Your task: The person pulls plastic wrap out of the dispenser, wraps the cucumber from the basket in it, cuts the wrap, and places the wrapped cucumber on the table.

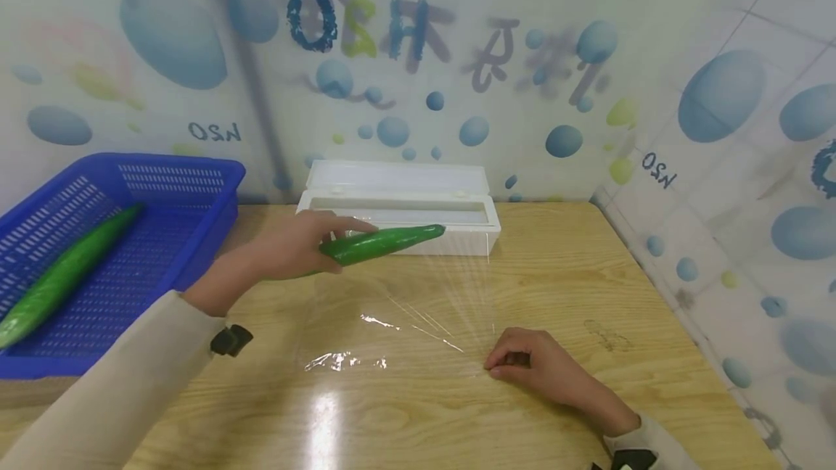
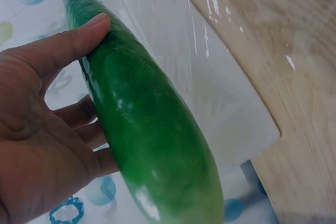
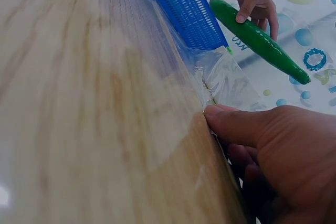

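My left hand [image 1: 294, 244] grips a long green cucumber [image 1: 385, 244] above the table, its tip pointing right in the head view. In the left wrist view, the thumb lies across the cucumber [image 2: 152, 124] and the other fingers curl behind it. A sheet of clear plastic wrap [image 1: 405, 325] stretches from a white dispenser box [image 1: 457, 241] with a raised lid toward me over the tabletop. My right hand [image 1: 538, 365] pinches the wrap's near right corner between thumb and fingers. That same pinch shows in the right wrist view, the hand [image 3: 283, 145] holding gathered film [image 3: 226, 77].
At the left stands a blue perforated basket [image 1: 225, 198] with another cucumber [image 1: 72, 274] lying in it. The wooden table [image 1: 555, 267] meets a wall [image 1: 405, 78] printed with blue bubbles behind the box. A second wall [image 1: 731, 187] runs along the right edge.
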`<state>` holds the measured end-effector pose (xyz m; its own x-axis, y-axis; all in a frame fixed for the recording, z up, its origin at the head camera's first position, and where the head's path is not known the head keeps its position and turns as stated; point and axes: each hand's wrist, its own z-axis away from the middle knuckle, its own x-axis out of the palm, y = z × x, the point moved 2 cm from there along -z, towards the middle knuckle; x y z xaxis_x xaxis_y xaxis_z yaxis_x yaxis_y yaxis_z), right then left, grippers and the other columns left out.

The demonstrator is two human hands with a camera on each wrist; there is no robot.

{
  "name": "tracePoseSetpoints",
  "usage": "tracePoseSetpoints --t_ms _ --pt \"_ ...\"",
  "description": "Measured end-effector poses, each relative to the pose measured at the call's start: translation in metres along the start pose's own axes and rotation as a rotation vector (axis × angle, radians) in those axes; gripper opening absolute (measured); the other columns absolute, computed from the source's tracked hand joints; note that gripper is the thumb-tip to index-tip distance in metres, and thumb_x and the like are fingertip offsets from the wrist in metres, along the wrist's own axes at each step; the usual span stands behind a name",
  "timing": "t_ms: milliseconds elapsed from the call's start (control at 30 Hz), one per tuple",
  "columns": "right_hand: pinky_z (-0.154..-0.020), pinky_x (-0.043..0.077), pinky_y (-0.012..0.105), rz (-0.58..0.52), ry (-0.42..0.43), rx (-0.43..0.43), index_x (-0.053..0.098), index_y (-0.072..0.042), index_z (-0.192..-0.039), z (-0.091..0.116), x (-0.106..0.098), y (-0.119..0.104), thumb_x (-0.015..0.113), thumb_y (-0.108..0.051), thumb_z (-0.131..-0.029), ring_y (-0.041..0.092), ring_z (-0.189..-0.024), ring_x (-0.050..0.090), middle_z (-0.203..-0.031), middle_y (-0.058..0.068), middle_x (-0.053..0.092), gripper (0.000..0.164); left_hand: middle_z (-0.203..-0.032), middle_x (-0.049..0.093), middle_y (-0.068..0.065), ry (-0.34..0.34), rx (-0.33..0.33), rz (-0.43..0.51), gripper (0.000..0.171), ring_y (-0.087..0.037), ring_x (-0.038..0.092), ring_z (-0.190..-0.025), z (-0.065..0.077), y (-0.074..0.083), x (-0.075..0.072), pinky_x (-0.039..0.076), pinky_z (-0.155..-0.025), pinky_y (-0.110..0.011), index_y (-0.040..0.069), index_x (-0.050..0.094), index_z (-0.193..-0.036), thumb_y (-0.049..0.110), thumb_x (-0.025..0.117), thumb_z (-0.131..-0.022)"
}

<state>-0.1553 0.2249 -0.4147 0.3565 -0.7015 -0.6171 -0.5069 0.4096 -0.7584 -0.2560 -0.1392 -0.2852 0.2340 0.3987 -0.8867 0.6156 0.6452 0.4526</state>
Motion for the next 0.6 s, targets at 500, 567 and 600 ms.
tracePoseSetpoints --t_ms 500,567,600 --pt "-0.060 0.048 0.025 0.009 -0.017 0.031 0.071 -0.025 -0.094 0.001 -0.001 0.007 0.072 -0.024 -0.086 0.008 -0.072 0.057 -0.088 -0.011 0.064 0.008 -0.115 0.064 -0.002 -0.044 0.086 0.071 0.069 -0.016 0.056 -0.087 -0.015 0.012 0.037 0.048 -0.078 -0.036 0.019 0.060 -0.130 -0.004 0.080 -0.069" --pt "-0.060 0.048 0.025 0.006 -0.014 0.028 0.071 -0.025 -0.093 0.001 -0.001 0.005 0.072 -0.023 -0.086 0.008 -0.073 0.057 -0.088 -0.011 0.065 0.008 -0.111 0.064 -0.001 -0.053 0.086 0.051 0.070 -0.016 0.055 -0.086 -0.017 0.014 0.042 0.048 -0.077 -0.035 0.020 0.060 -0.131 -0.002 0.081 -0.069" --pt "-0.060 0.048 0.025 0.005 -0.012 0.028 0.071 -0.024 -0.093 0.001 -0.001 0.004 0.072 -0.022 -0.086 0.008 -0.073 0.057 -0.088 -0.010 0.065 0.008 -0.109 0.064 -0.001 -0.059 0.088 0.042 0.070 -0.015 0.055 -0.086 -0.018 0.015 0.045 0.047 -0.077 -0.034 0.020 0.059 -0.131 -0.002 0.081 -0.069"
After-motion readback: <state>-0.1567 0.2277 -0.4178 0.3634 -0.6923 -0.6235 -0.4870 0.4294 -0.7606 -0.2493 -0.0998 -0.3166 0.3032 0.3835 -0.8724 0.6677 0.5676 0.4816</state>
